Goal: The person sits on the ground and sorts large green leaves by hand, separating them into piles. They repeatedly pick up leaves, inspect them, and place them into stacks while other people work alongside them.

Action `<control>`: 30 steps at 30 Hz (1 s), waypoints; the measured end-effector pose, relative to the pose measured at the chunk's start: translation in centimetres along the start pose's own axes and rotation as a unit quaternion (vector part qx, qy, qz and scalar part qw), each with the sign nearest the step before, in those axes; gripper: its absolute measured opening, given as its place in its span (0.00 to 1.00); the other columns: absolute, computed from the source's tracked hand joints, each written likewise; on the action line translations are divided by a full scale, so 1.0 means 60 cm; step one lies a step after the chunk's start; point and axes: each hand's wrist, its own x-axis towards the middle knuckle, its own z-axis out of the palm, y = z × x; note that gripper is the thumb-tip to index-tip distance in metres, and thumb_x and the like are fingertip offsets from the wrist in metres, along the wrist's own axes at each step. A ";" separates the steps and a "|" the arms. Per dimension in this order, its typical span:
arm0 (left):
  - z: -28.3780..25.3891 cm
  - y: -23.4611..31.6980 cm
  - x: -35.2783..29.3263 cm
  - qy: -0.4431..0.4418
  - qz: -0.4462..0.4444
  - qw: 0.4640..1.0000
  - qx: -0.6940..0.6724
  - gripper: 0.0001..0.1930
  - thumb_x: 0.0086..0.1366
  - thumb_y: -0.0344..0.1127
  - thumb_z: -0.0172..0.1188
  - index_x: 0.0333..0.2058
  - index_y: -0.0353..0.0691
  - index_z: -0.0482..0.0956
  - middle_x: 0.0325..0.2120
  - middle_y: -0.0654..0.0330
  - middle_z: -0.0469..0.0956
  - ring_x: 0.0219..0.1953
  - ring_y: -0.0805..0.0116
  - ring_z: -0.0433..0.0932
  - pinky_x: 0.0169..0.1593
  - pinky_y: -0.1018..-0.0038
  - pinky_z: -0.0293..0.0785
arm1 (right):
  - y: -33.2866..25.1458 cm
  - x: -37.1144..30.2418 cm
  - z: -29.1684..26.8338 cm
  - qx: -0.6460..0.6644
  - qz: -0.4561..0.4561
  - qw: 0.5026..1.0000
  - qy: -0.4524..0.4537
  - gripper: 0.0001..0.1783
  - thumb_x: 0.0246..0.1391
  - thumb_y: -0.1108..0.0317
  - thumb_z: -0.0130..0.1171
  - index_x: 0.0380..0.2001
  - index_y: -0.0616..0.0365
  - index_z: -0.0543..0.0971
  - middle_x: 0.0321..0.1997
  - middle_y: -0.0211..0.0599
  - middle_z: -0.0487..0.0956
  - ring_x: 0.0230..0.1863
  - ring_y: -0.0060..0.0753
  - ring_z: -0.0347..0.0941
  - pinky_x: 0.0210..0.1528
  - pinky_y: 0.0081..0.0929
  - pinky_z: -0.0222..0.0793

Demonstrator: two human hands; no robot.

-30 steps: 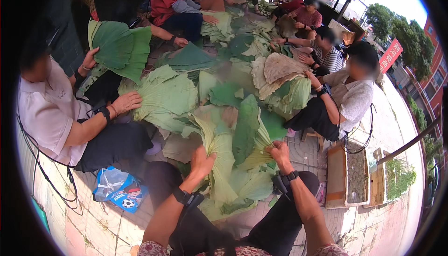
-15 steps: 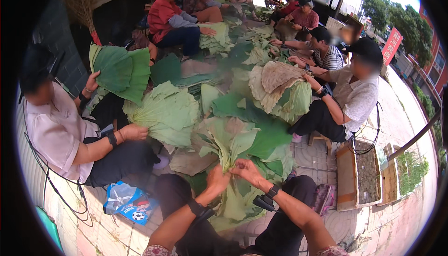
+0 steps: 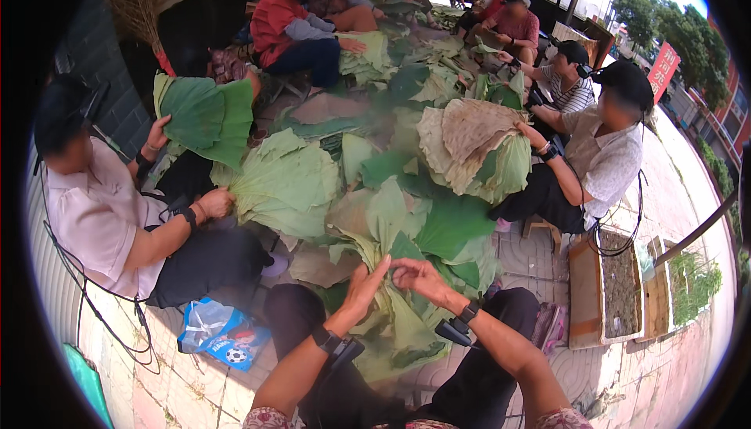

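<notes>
Between my knees, my left hand (image 3: 363, 290) is closed around the gathered base of a pale green lotus leaf (image 3: 387, 214), its thumb side upward. My right hand (image 3: 424, 280) is close beside it, fingers curled in a pinch at the lower edge of a small darker green leaf piece (image 3: 404, 249); what exactly lies between the fingertips is partly hidden. More pale folded leaves (image 3: 408, 327) hang below my hands toward my lap. A broad green leaf (image 3: 454, 226) lies just beyond my right hand.
Lotus leaves spread along the ground ahead. A person at left holds leaf stacks (image 3: 288, 183); one at right holds a brown-and-green stack (image 3: 469, 143). A blue bag (image 3: 223, 333) stands by my left leg, planter boxes (image 3: 606, 292) at right. Several other people sit farther off.
My hands have moved slightly apart, my left fingers now straighter. A small darker green leaf piece now shows between them. At left, the person's lower hand has shifted on the pale stack.
</notes>
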 end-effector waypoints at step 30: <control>-0.042 -0.012 -0.027 -0.006 -0.029 0.944 0.327 0.23 0.50 0.26 0.65 0.47 0.30 0.74 0.38 0.55 0.79 0.40 0.66 0.77 0.44 0.70 0.72 | 0.042 -0.019 -0.011 -0.018 0.112 0.992 -0.053 0.24 0.56 0.78 0.51 0.56 0.52 0.74 0.35 0.28 0.80 0.34 0.18 0.75 0.38 0.19 0.71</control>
